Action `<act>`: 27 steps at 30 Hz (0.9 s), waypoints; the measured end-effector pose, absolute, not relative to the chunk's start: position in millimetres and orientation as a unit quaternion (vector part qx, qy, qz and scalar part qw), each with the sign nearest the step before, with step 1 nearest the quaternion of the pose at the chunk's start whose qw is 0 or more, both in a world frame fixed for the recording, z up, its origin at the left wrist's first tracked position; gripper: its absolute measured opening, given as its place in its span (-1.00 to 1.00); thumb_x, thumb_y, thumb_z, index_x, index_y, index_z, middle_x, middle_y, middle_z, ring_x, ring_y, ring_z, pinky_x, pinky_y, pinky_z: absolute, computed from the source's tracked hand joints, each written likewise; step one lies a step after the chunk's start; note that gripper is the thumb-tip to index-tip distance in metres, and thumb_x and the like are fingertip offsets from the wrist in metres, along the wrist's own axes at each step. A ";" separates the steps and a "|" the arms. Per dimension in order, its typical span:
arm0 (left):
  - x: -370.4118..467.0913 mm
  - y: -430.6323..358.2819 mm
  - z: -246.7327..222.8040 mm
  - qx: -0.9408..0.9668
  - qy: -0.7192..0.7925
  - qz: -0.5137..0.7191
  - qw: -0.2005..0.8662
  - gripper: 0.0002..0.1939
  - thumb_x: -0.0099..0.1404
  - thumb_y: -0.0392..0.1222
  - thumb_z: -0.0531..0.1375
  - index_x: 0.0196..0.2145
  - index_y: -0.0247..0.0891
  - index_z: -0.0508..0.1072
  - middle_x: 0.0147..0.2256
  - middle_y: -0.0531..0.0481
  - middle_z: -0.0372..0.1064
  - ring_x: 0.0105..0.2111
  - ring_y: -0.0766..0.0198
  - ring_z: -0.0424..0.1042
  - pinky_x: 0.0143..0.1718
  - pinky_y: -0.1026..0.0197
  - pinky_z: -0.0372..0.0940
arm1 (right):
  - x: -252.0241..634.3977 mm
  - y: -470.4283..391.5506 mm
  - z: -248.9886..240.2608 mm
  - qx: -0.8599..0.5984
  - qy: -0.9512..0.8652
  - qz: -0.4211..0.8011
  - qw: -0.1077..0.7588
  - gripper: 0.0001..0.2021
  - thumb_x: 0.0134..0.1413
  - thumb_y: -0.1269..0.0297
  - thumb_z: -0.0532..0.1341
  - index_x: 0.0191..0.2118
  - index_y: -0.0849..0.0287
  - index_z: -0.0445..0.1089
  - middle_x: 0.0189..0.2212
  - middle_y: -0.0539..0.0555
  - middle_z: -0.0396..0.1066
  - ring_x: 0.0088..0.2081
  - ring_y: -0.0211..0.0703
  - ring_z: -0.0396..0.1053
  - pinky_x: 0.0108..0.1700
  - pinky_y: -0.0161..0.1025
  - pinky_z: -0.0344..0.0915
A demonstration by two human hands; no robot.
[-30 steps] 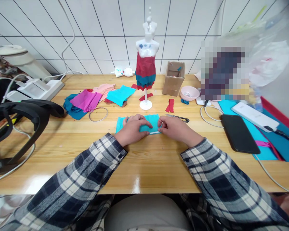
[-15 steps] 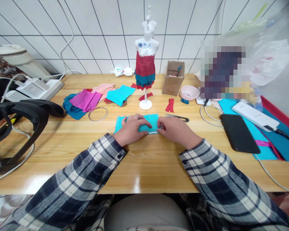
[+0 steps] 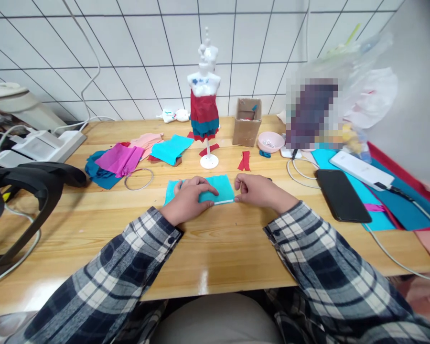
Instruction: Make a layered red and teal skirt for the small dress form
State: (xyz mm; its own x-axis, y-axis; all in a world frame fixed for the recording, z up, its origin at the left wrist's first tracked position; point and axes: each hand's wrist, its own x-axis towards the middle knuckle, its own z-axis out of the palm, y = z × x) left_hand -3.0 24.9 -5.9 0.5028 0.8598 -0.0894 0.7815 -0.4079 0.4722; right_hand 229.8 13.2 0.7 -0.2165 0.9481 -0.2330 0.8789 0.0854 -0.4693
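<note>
A turquoise cloth piece [image 3: 222, 185] lies flat on the table in front of me, a narrow white strip [image 3: 224, 201] along its near edge. My left hand [image 3: 191, 197] rests palm down on the cloth, fingers spread across it and thumb near the strip. At the right end of the strip, my right hand [image 3: 260, 191] is curled, thumb and forefinger drawn together at the corner; whatever they pinch is too small to make out. Behind that hand, thread snips are mostly hidden.
A small mannequin [image 3: 205, 114] in red and blue cloth stands behind. Magenta cloth [image 3: 120, 159] and other scraps, plus a wire ring [image 3: 139, 179], lie left. Rightward are a cardboard box [image 3: 247, 129], pink bowl [image 3: 271, 142] and black phone [image 3: 343, 196]. Black headgear [image 3: 32, 191] sits far left.
The view has shifted slightly. My right hand has moved a little away from the cloth's right end, baring more of the cloth and white strip, and now covers most of the snips.
</note>
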 end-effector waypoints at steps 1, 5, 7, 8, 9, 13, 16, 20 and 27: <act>-3.8 25.2 -6.5 0.836 0.488 0.086 0.234 -0.74 0.17 -0.09 0.28 -0.14 0.10 0.54 0.00 0.07 0.32 0.09 0.04 0.25 0.21 -0.19 -0.12 | 230.5 13.3 0.5 -0.619 -0.736 0.266 0.071 -0.75 -0.09 0.27 0.37 -0.27 0.08 0.33 -0.41 -0.09 0.44 -0.39 -0.25 0.34 -0.42 -0.33 0.06; -6.1 25.7 -10.1 0.842 0.481 0.097 0.226 -0.75 0.18 -0.08 0.28 -0.15 0.08 0.54 0.00 0.05 0.33 0.07 0.03 0.27 0.20 -0.22 -0.09 | 230.4 13.1 -0.3 -0.599 -0.733 0.301 0.120 -0.80 -0.03 0.35 0.31 -0.25 0.09 0.33 -0.44 -0.11 0.43 -0.40 -0.28 0.35 -0.41 -0.34 0.10; -6.8 26.2 -12.1 0.846 0.472 0.112 0.224 -0.75 0.19 -0.08 0.27 -0.13 0.04 0.54 -0.02 0.03 0.35 0.05 0.05 0.29 0.18 -0.18 -0.02 | 227.1 12.0 -0.7 -0.602 -0.726 0.298 0.148 -0.82 0.05 0.26 0.29 -0.21 0.09 0.33 -0.43 -0.09 0.44 -0.39 -0.26 0.37 -0.40 -0.33 0.11; -7.1 26.7 -12.7 0.846 0.466 0.123 0.227 -0.74 0.20 -0.07 0.26 -0.13 0.02 0.54 -0.03 0.02 0.37 0.04 0.06 0.31 0.17 -0.15 0.04 | 224.7 11.2 -1.1 -0.606 -0.728 0.281 0.154 -0.79 0.06 0.19 0.29 -0.19 0.09 0.34 -0.40 -0.06 0.45 -0.36 -0.24 0.38 -0.39 -0.32 0.11; -7.7 27.6 -12.8 0.846 0.460 0.137 0.232 -0.75 0.21 -0.07 0.25 -0.12 -0.02 0.54 -0.05 0.01 0.40 0.02 0.07 0.33 0.16 -0.11 0.09 | 222.1 10.3 -1.7 -0.610 -0.735 0.255 0.152 -0.73 0.04 0.13 0.31 -0.17 0.10 0.34 -0.36 -0.03 0.46 -0.33 -0.20 0.38 -0.37 -0.31 0.12; -16.1 34.8 -6.3 0.827 0.435 0.234 0.268 -0.79 0.24 -0.07 0.22 -0.18 -0.14 0.54 -0.11 -0.05 0.44 -0.03 0.12 0.39 0.11 0.00 0.23 | 215.2 7.5 -5.1 -0.598 -0.770 0.187 0.122 -0.67 -0.03 0.13 0.38 -0.16 0.13 0.39 -0.23 0.08 0.45 -0.19 -0.11 0.37 -0.24 -0.26 0.16; -33.5 43.3 0.9 0.791 0.461 0.318 0.246 -0.80 0.27 -0.08 0.19 -0.21 -0.17 0.53 -0.12 -0.07 0.45 -0.02 0.11 0.40 0.15 0.00 0.22 | 215.1 8.0 -6.3 -0.581 -0.780 0.199 0.122 -0.83 0.02 0.20 0.34 -0.25 0.12 0.45 -0.29 0.05 0.43 -0.22 -0.14 0.36 -0.21 -0.26 0.17; -63.3 53.5 1.5 0.732 0.531 0.368 0.215 -0.78 0.26 -0.04 0.19 -0.22 -0.19 0.51 -0.14 -0.07 0.48 -0.06 0.09 0.43 0.12 -0.02 0.26 | 215.6 9.6 -5.0 -0.575 -0.775 0.205 0.161 -0.96 0.04 0.32 0.30 -0.34 0.13 0.46 -0.31 0.04 0.44 -0.23 -0.16 0.36 -0.20 -0.27 0.18; -71.6 50.3 -6.8 0.715 0.570 0.308 0.264 -0.36 0.25 0.21 0.15 0.14 -0.27 0.32 0.04 -0.21 0.37 0.02 0.02 0.38 0.02 -0.05 0.33 | 212.3 8.0 0.5 -0.586 -0.668 0.304 0.344 -0.87 0.11 0.28 0.20 -0.21 0.10 0.29 -0.38 -0.03 0.47 -0.34 -0.20 0.39 -0.27 -0.28 0.24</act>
